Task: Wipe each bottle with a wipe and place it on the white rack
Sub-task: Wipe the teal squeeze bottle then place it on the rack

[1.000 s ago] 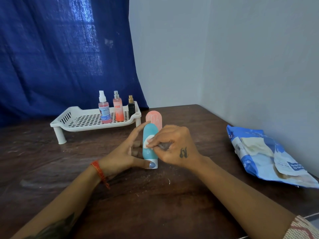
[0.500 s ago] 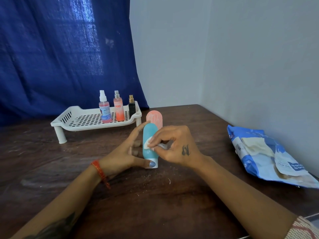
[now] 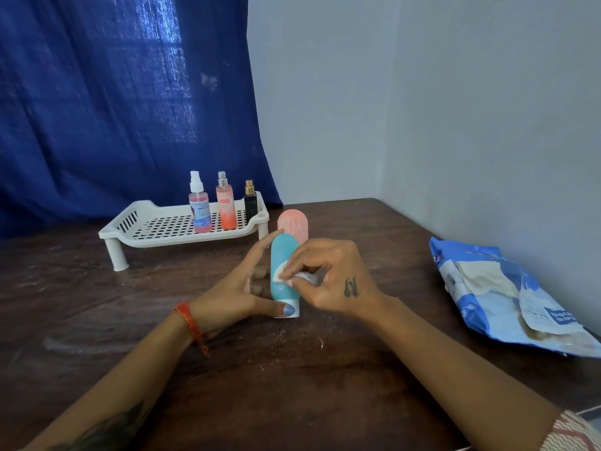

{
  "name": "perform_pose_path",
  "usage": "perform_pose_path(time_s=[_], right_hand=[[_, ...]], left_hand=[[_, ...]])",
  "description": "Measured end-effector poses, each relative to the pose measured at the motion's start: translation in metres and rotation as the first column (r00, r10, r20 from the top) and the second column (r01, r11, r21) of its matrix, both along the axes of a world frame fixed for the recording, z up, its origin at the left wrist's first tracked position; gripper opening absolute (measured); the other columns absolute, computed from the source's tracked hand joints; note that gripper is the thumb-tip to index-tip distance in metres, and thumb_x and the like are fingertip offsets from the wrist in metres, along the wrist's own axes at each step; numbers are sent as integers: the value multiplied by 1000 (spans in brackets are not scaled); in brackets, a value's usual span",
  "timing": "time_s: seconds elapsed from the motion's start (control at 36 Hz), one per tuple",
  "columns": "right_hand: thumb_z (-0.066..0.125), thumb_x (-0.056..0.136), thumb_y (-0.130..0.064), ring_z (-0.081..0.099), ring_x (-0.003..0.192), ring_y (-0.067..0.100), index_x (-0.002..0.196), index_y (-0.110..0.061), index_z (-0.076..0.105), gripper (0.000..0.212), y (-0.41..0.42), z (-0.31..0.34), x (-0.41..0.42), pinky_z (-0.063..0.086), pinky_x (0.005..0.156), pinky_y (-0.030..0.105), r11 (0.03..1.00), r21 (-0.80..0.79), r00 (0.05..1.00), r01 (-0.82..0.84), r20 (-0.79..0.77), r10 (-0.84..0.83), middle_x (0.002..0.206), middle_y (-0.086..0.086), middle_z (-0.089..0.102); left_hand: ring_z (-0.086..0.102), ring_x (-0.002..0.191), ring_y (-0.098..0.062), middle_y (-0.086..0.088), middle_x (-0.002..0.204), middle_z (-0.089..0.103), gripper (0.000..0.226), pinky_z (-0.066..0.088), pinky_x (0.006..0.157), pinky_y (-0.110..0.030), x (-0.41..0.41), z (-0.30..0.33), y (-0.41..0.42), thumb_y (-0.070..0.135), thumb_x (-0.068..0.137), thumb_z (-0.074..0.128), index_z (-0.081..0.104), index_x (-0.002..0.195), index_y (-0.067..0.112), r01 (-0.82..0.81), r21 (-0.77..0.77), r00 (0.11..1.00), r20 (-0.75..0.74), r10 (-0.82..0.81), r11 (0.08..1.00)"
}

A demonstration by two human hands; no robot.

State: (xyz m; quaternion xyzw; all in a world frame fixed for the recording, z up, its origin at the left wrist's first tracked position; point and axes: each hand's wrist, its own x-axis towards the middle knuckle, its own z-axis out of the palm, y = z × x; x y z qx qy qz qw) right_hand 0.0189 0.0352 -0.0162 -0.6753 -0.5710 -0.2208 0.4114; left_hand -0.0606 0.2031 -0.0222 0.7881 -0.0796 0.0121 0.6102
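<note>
A teal bottle stands cap-down on the dark wooden table. My left hand holds it from the left, thumb across its white cap and fingers behind it. My right hand pinches a small white wipe against the bottle's right side. A pink bottle stands just behind the teal one. The white rack sits at the back left with three spray bottles on its right end: a pink one with a white top, an orange one and a small black one.
A blue and white wipe packet lies at the table's right side near the wall. A blue curtain hangs behind the rack. White crumbs dot the table in front of the bottle.
My right hand has lifted slightly and turned, drawing the wipe along the teal bottle's side. My left hand and the bottle stay in place.
</note>
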Motion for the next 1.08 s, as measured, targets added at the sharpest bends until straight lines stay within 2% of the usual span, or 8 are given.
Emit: perform_pose_path(time_s=[0.19, 0.33, 0.5, 0.61, 0.81, 0.89, 1.0, 1.08], right_hand=[[59, 72, -22, 64, 67, 6, 71, -8, 73, 20, -4, 0, 2, 51, 67, 13, 999, -13, 999, 43, -15, -43, 74, 1, 71], [67, 76, -15, 65, 78, 6, 82, -9, 74, 11, -1, -3, 2, 54, 74, 19, 992, 49, 993, 112, 27, -114, 85, 1, 72], [74, 74, -15, 66, 86, 6, 88, -12, 75, 14, 5, -2, -5, 52, 86, 22, 998, 1, 994, 63, 94, -63, 90, 1, 73], [75, 71, -10, 66, 82, 4, 83, -11, 76, 12, 4, -1, -6, 50, 83, 17, 998, -67, 998, 11, 65, -6, 86, 1, 74], [75, 68, -6, 67, 74, 6, 78, -9, 76, 11, -1, 4, -5, 54, 74, 17, 988, -145, 998, -63, -22, 60, 80, 3, 74], [73, 69, -8, 66, 72, 6, 77, -8, 76, 8, -3, 4, -2, 52, 71, 12, 998, -66, 1000, 2, -29, -4, 78, 2, 73], [69, 79, -15, 66, 87, 5, 93, -10, 75, 15, 1, 6, 3, 52, 78, 17, 959, 224, 984, 175, -15, -176, 92, 1, 73], [64, 84, -17, 62, 102, 10, 107, -12, 70, 25, 4, 5, 3, 47, 89, 20, 959, 181, 975, 216, 14, -222, 108, 1, 70]], left_hand=[[62, 113, -25, -11, 131, 57, 111, 49, 97, -45, 0, -1, 0, -6, 68, 78, 17, 142, 49, -10, 14, 1000, -2, 10, 1000], [62, 112, -25, -9, 131, 57, 110, 50, 96, -44, 0, 0, -1, 0, 64, 77, 17, 142, 48, -15, 0, 1000, -8, 15, 1000], [63, 110, -22, -2, 129, 56, 107, 53, 91, -38, -2, 3, -4, -13, 69, 74, 20, 140, 46, -23, -3, 1000, 18, 23, 1000], [65, 107, -22, -9, 128, 57, 110, 55, 84, -31, -2, 2, -3, -7, 66, 76, 18, 142, 47, -18, 22, 999, 27, 18, 1000], [64, 109, -25, -12, 127, 59, 111, 54, 88, -36, -1, 0, -1, -1, 64, 78, 16, 142, 48, -15, 26, 1000, 14, 14, 1000], [64, 110, -27, -11, 127, 60, 111, 52, 93, -44, 0, -1, -1, 0, 64, 79, 16, 142, 50, -11, 11, 1000, 6, 11, 1000], [64, 109, -25, -13, 127, 59, 112, 52, 92, -43, 1, -3, 0, 5, 62, 82, 18, 141, 51, -21, 28, 1000, 12, 21, 999], [64, 108, -24, -12, 128, 58, 111, 53, 91, -39, 1, -3, -1, 4, 63, 83, 18, 139, 51, -16, 19, 1000, 3, 16, 1000]])
